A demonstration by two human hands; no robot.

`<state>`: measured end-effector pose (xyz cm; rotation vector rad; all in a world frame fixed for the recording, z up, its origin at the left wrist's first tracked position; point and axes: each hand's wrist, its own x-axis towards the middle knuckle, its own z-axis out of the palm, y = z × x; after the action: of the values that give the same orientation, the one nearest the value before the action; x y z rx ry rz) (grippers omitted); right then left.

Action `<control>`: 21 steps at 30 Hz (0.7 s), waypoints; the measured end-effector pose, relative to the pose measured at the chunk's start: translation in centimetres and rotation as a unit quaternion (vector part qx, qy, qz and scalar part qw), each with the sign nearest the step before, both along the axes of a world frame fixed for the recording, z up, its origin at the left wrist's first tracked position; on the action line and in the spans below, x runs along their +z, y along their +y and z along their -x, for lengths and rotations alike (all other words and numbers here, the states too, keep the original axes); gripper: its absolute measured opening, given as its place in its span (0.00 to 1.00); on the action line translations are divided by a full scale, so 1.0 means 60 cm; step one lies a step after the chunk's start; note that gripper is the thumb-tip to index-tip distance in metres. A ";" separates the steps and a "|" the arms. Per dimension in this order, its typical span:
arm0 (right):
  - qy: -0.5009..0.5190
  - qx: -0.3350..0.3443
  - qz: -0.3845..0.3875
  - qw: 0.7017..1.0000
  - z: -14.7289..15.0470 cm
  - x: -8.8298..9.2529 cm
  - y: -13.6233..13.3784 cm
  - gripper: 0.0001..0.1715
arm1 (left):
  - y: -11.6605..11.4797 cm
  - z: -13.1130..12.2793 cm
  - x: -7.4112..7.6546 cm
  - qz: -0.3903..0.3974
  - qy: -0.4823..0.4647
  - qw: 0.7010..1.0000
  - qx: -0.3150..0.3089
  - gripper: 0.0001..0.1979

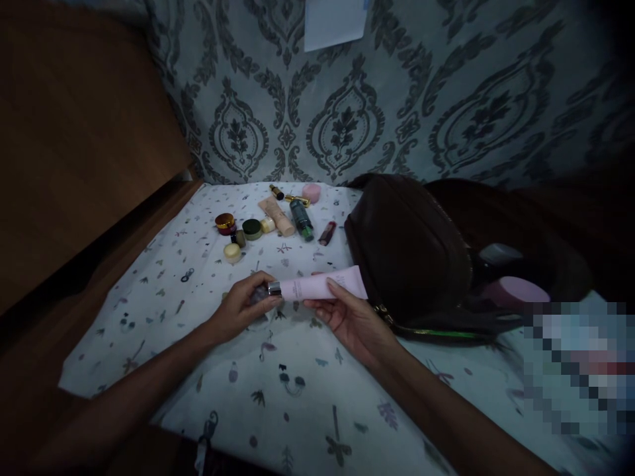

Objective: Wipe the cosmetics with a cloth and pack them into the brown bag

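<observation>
A pale pink squeeze tube [310, 285] lies level between my two hands, above the patterned cloth. My right hand [350, 317] grips its flat, wide end, with the thumb on top and the fingers beneath. At the silver neck end, my left hand [248, 299] is closed, thumb and fingers around the tip. What sits inside the left fingers is partly hidden. Beyond the hands stand a small yellow-lidded jar [231, 252], a green jar [252, 229] and a red jar with a gold lid [225, 223]. A beige tube [276, 215] and a dark green bottle [301, 220] lie beside them.
A dark brown bag [407, 251] stands open at the right, with a pink round item [518, 291] at its opening. Farther back are a pink jar [311, 193] and a dark red small tube [327, 233]. Wooden furniture [89, 145] borders the left, a patterned wall [342, 125] the back.
</observation>
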<state>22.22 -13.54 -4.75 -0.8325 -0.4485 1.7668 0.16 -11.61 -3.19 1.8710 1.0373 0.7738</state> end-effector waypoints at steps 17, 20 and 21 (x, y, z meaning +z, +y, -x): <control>-0.001 0.015 -0.074 0.997 0.026 -0.003 -0.021 0.19 | -0.009 -0.003 -0.002 -0.270 0.143 0.951 -0.049 0.22; 0.015 0.046 -0.087 0.995 0.022 -0.003 -0.023 0.18 | -0.002 0.012 0.011 -0.270 0.225 0.932 -0.091 0.32; 0.019 0.056 -0.091 0.994 0.019 -0.003 -0.023 0.18 | 0.000 0.017 0.015 -0.265 0.253 0.925 -0.102 0.33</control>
<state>21.05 -14.91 -4.91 -0.6548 -0.6313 1.8097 -0.88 -11.63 -2.29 2.6985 0.9693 0.4789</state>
